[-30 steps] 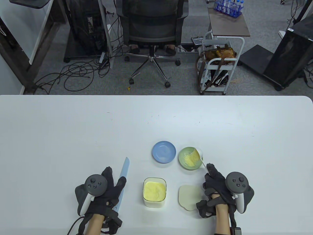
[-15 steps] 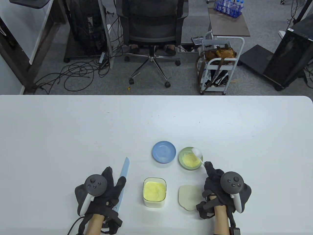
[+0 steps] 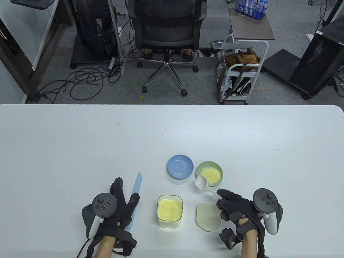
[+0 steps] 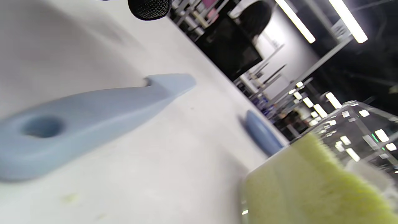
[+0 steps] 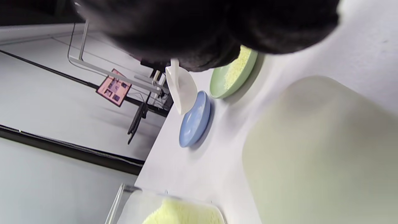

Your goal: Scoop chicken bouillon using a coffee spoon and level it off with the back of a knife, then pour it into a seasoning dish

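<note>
White counter (image 3: 80,139), office floor and chair beyond. Nearest, left hand (image 3: 115,209) lies flat, fingers straight, grip apart, over the handle of a pale blue knife (image 3: 135,193) whose blade points to 12 o'clock. Right hand (image 3: 237,208), grip pinched on the coffee spoon (image 3: 203,184) handle; its white bowl looks empty, just off the green seasoning dish (image 3: 200,169) at its 7 o'clock. Clear bouillon container (image 3: 169,211) between the hands, cream lid (image 3: 208,216) at its 3 o'clock. Green dish holds yellow bouillon. Blue dish (image 3: 180,166) at its 9 o'clock.
</note>
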